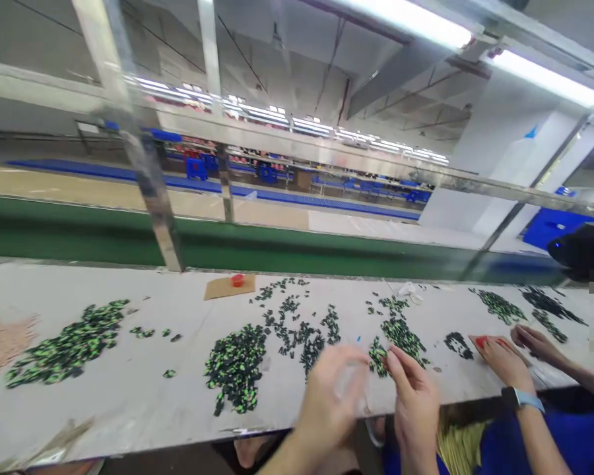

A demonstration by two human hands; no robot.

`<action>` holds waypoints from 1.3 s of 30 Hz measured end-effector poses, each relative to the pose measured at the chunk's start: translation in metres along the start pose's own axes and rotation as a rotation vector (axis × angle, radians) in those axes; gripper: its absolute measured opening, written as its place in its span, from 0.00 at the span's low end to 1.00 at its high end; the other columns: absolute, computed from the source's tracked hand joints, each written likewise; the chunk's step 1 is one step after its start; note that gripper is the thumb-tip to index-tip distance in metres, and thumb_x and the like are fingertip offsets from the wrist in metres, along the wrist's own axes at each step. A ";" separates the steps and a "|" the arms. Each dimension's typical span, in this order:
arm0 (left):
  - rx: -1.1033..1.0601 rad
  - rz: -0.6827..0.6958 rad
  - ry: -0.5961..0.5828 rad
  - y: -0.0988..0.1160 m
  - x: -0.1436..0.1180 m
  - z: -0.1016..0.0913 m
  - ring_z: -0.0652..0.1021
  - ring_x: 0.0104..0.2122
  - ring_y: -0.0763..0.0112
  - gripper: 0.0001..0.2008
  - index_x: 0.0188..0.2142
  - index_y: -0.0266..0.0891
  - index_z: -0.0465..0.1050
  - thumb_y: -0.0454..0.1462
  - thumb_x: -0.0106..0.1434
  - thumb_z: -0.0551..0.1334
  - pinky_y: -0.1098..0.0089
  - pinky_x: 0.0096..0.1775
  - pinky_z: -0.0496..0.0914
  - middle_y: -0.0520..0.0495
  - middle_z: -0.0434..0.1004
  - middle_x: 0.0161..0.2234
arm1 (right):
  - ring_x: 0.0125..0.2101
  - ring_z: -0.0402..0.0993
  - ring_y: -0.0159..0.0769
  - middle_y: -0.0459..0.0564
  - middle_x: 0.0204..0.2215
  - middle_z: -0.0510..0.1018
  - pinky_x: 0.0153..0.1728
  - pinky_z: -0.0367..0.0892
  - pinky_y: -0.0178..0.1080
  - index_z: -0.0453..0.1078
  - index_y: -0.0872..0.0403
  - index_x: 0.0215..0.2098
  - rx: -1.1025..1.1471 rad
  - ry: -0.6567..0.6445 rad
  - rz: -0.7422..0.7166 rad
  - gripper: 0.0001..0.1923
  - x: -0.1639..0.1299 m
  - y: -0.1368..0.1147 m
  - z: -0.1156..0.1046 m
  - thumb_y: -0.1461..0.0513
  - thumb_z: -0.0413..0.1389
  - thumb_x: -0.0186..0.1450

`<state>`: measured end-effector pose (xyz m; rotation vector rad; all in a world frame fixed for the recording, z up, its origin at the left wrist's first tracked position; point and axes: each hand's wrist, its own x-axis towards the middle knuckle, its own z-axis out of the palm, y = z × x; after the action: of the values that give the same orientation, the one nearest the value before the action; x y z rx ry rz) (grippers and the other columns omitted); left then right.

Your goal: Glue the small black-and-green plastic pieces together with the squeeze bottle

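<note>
My left hand (329, 396) is over the front of the white table, smeared by motion, its fingers curved towards my right hand. Whether it holds anything does not show. My right hand (416, 399) has thumb and fingertips pinched together, and what is between them is too small to make out. Just beyond it lies a pile of small black-and-green pieces (403, 336). Small dark pieces (311, 346) are scattered beyond my left hand, and a denser black-and-green heap (235, 366) sits to its left.
A red cup (237, 280) stands on a cardboard piece (215, 288) at the back. Further left are a long black-and-green heap (74, 343) and pinkish pieces (2, 340). At right, a co-worker's hands (505, 363) are over the table. A metal post (151, 185) rises behind.
</note>
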<state>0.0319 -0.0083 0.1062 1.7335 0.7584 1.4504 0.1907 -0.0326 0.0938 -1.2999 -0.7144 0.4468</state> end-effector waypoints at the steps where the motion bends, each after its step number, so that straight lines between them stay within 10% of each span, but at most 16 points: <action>1: -0.001 -0.013 -0.011 -0.001 0.004 0.006 0.77 0.39 0.66 0.09 0.39 0.40 0.74 0.39 0.66 0.57 0.64 0.40 0.74 0.44 0.77 0.39 | 0.27 0.78 0.40 0.54 0.28 0.83 0.31 0.74 0.40 0.79 0.56 0.30 0.021 -0.050 0.012 0.17 -0.005 -0.002 0.006 0.53 0.67 0.47; 16: -0.028 0.045 0.003 -0.010 0.011 -0.005 0.77 0.30 0.72 0.10 0.37 0.44 0.79 0.34 0.65 0.58 0.73 0.31 0.75 0.48 0.77 0.31 | 0.27 0.78 0.36 0.49 0.26 0.82 0.30 0.75 0.38 0.79 0.52 0.28 0.067 -0.350 -0.022 0.05 -0.018 -0.009 0.026 0.62 0.64 0.51; 27: 0.103 -0.076 -0.050 -0.050 -0.025 -0.004 0.78 0.32 0.68 0.08 0.38 0.43 0.79 0.36 0.63 0.60 0.69 0.35 0.74 0.46 0.78 0.30 | 0.25 0.75 0.37 0.49 0.21 0.80 0.27 0.72 0.38 0.78 0.53 0.23 -0.020 -0.538 0.036 0.05 -0.015 0.039 0.014 0.59 0.63 0.51; 33: 0.440 -0.215 0.158 -0.082 -0.037 -0.045 0.77 0.40 0.62 0.13 0.46 0.43 0.73 0.40 0.62 0.60 0.60 0.45 0.72 0.46 0.79 0.38 | 0.29 0.75 0.42 0.55 0.27 0.80 0.35 0.71 0.44 0.77 0.58 0.30 -0.380 0.006 -0.028 0.20 0.039 0.066 -0.028 0.50 0.63 0.50; 39: 0.862 -0.283 0.198 -0.112 0.000 -0.101 0.74 0.42 0.55 0.10 0.40 0.42 0.75 0.37 0.62 0.57 0.57 0.45 0.68 0.43 0.79 0.40 | 0.52 0.65 0.52 0.63 0.49 0.72 0.51 0.60 0.53 0.75 0.58 0.43 -0.647 -0.037 -0.352 0.30 0.055 0.067 -0.021 0.42 0.51 0.59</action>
<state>-0.0654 0.0698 0.0215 1.9624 1.8545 1.1734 0.2505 0.0042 0.0393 -1.7203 -1.1527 -0.0629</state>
